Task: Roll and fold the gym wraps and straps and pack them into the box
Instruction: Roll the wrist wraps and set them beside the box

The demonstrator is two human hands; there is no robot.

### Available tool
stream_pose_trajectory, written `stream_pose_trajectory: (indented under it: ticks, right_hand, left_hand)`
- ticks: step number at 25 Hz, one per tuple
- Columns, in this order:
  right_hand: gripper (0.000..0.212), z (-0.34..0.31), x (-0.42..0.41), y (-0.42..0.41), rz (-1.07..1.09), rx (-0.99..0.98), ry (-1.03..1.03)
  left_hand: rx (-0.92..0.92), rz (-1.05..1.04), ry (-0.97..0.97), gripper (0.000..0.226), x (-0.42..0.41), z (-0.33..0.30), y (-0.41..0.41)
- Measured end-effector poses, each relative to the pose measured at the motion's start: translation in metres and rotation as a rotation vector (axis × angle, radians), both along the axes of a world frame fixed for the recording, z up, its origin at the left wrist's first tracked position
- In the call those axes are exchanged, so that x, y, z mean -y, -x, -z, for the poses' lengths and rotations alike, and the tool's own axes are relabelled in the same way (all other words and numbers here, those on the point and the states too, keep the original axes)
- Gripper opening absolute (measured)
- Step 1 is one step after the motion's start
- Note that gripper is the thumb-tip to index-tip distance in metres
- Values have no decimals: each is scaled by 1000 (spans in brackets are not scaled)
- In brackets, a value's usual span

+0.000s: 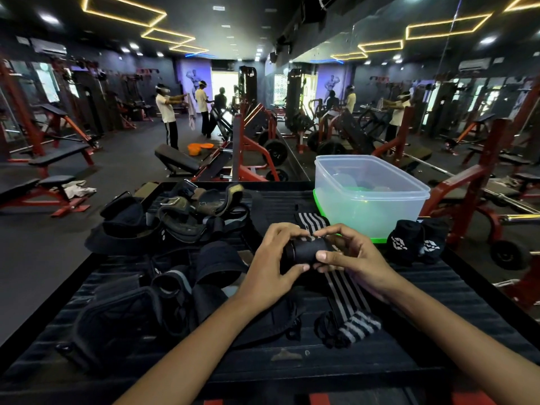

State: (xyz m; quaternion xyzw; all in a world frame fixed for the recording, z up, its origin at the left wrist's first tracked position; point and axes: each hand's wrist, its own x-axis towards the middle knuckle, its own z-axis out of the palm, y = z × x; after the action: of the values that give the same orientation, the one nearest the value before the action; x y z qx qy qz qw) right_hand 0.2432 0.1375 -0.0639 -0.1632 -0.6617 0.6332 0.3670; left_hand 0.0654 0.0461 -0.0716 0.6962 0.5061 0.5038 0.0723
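Both hands meet over the middle of the black ribbed platform [438, 290], each curled round one end of a small, tightly wound black roll of elastic wrap [306, 249]. The left hand [274, 258] grips the roll's left end with thumb underneath and fingers over the top; the right hand [353, 258] pinches the right end, thumb on the front face and fingertips on the striped edge above.

From under the roll the unrolled tail of the black-and-grey striped wrap [342, 290] runs toward the person and ends in a bunched striped cuff with a black loop.

The wrap looks soft, stretchy and light, so I judge it will spring loose unless the coil is kept pinched at both ends; the firm rolled body is the place to hold it, not the limp tail.

Just beyond the grip and to its right stands one translucent rectangular plastic box [409, 197] on a green lid; I cannot tell what the pale shapes inside are. Right of the grip, beside the box, sit two finished black rolls with white logos [415, 244].

Left of the grip lies a heap of loose black straps and padded cuffs [175, 223], too tangled to count. The wrap being rolled is the only striped one in view.
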Motion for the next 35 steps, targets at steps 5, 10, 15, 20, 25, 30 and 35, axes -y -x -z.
stream_pose_trajectory:
  ticks: [5,10,15,20,25,30,35]
  right_hand:
    - [45,2,-1,-2,26,36,-165]
    - [67,-4,1,-1,-8,1,17]
    - [98,3,-3,5,44,-55,140]
    - [76,5,-4,3,57,5,92]
    - [46,3,0,-1,97,73,-60]
    - [41,-13,5,-34,281,131,-233]
    - [43,-15,-3,-117,636,249,-427]
  left_hand:
    - [546,115,420,44,-2,-1,1]
    - [591,146,394,33,-3,0,2]
    - [646,143,394,32,-6,1,3]
    - [548,129,419,31,-4,2,0]
    - [510,187,448,36,-4,6,-3]
    - [473,207,421,32,-6,7,-4]
    - [399,258,373,25,-17,-7,-24]
